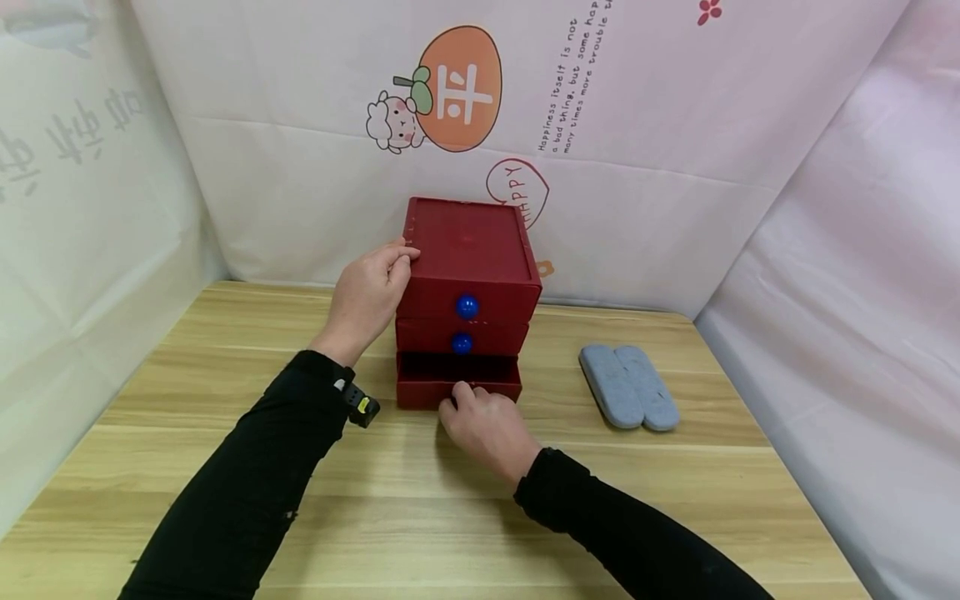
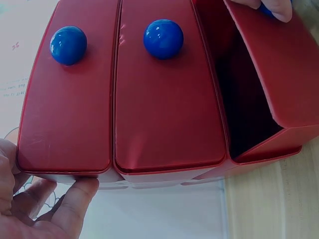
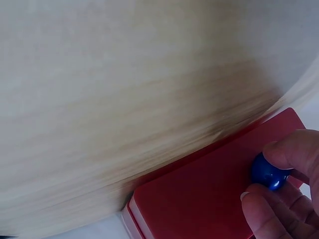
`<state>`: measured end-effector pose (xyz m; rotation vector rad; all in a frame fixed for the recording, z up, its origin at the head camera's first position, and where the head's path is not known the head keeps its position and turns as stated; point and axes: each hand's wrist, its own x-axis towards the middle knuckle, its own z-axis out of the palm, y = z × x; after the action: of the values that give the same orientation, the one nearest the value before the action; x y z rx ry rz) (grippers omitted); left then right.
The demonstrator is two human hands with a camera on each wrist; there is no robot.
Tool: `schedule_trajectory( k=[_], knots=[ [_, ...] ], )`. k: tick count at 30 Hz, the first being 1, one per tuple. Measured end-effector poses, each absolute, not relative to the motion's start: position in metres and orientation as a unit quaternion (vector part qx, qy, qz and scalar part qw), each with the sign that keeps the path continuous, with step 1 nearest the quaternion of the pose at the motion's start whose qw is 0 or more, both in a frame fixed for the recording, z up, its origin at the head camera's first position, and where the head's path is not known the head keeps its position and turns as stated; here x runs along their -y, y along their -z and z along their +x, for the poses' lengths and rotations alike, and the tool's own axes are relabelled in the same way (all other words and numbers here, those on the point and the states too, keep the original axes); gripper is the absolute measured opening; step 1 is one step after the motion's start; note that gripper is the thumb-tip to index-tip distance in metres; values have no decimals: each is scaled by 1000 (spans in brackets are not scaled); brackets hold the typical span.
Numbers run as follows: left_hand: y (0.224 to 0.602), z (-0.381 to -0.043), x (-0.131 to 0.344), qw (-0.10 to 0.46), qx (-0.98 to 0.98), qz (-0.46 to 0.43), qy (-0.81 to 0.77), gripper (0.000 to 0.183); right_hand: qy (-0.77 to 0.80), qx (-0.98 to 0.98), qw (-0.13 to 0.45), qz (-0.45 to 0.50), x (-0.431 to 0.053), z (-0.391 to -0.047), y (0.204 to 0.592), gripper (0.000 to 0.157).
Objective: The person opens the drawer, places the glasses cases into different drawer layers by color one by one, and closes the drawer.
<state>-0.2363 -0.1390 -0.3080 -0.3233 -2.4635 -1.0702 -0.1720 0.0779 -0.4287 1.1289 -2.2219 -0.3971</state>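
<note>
A red three-drawer cabinet (image 1: 468, 242) stands on the table, a blue round knob on each drawer front. The bottom drawer (image 1: 420, 393) is pulled partly out, its dark inside showing in the head and left wrist views. The two upper drawers are closed. My left hand (image 1: 369, 292) grips the cabinet's upper left edge, fingers over the top and thumb along the side. At the bottom drawer, my right hand (image 1: 491, 425) pinches the blue knob (image 3: 268, 172) between thumb and fingers.
To the cabinet's right, a grey item (image 1: 628, 387) with two rounded oblong halves lies on the wooden table (image 1: 390, 517). White printed cloth (image 1: 300, 167) hangs close behind the cabinet and along both sides of the table.
</note>
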Motion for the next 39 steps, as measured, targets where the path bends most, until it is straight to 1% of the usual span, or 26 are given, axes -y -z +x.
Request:
schedule_trajectory(
  k=[2, 4, 8, 10, 12, 15, 18, 23, 29, 39],
  knots=[
    [308, -236, 139, 215, 889, -117, 386, 46, 154, 839, 299, 427, -79, -170, 428, 18],
    [308, -236, 139, 215, 889, -117, 386, 47, 155, 839, 294, 430, -79, -168, 427, 23],
    [307, -236, 138, 215, 889, -118, 385, 47, 144, 833, 304, 439, -81, -165, 428, 46],
    [307, -236, 138, 214, 890, -117, 386, 47, 134, 827, 317, 444, -82, -163, 427, 49],
    [307, -236, 138, 213, 890, -117, 386, 47, 131, 825, 321, 446, -82, -160, 427, 43],
    [306, -235, 138, 211, 891, -115, 386, 47, 133, 830, 310, 444, -82, -156, 426, 25],
    [306, -236, 138, 210, 891, -115, 386, 47, 135, 835, 296, 443, -83, -154, 428, 16],
    [307, -236, 138, 210, 890, -115, 387, 47, 137, 837, 282, 448, -84, -148, 427, 14],
    [307, -236, 138, 211, 890, -114, 387, 47, 141, 841, 259, 454, -85, -139, 425, 16],
    [307, -237, 138, 210, 891, -112, 386, 48, 145, 839, 253, 460, -86, -128, 425, 15]
  ],
)
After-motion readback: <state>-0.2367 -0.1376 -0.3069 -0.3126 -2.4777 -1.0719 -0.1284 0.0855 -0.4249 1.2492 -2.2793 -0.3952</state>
